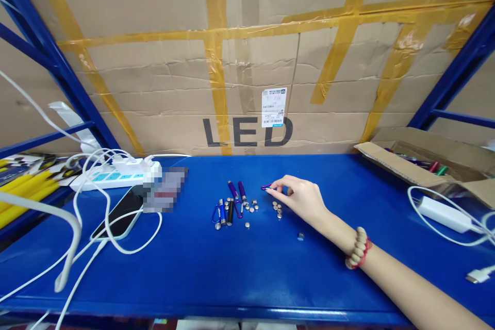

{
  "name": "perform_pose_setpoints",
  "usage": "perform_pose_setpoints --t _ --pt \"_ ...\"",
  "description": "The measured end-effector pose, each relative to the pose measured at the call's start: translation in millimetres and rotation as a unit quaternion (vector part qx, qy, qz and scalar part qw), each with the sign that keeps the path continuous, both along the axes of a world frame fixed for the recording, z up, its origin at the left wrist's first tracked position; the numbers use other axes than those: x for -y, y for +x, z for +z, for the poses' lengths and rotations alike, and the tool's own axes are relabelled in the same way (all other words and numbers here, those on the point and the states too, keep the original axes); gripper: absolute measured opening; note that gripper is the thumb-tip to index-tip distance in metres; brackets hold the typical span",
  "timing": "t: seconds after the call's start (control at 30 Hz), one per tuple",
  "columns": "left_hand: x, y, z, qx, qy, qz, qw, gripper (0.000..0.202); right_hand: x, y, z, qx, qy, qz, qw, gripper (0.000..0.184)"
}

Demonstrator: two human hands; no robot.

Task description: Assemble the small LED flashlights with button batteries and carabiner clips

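Note:
Reaching in from the right, my right hand (299, 197) has its thumb and index finger pinched on a small purple carabiner (265, 186) just above the blue shelf (247, 268). Left of it lie two purple mini flashlight tubes (242, 192), a blue tube (222, 212) and a black tube (230, 212). Another purple carabiner (238, 210) and a blue carabiner (215, 214) rest among them. Several silver button cells (247, 225) are scattered around the tubes, with a further group of button cells (279, 211) below my fingers. A small metal piece (300, 236) sits nearer the front. My left hand is out of the picture.
At left, a white power strip (104, 181), tangled white cables (135, 250), a phone (124, 214) and yellow-handled items (34, 191). An open cardboard box (386, 167) with colored tubes and a white adapter (444, 214) stand right. Taped cardboard (174, 87) walls the back.

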State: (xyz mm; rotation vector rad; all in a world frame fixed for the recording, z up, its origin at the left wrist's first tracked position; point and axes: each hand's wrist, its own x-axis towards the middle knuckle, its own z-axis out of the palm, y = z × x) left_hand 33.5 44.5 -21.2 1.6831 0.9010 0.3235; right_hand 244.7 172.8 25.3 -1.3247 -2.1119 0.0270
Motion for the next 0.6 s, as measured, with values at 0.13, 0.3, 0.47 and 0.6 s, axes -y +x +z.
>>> perform_pose_setpoints --t 0.13,0.3,0.47,0.6 --pt "-72 -1 61.4 -0.053 0.220 0.060 0.972 0.022 2 -1 0.1 -0.022 0.047 0.017 0.998 0.020" --pt "-149 -4 65.1 -0.184 0.396 0.149 0.887 0.031 2 -1 -0.4 -0.029 0.089 0.034 0.995 0.024" --pt "-164 -16 43.4 -0.263 0.448 0.115 0.847 0.019 3 -1 -2.7 -0.057 0.129 0.001 0.990 0.027" --pt "-160 -25 47.6 -0.294 0.462 0.097 0.831 0.033 3 0 -4.3 -0.063 0.137 -0.002 0.989 0.027"
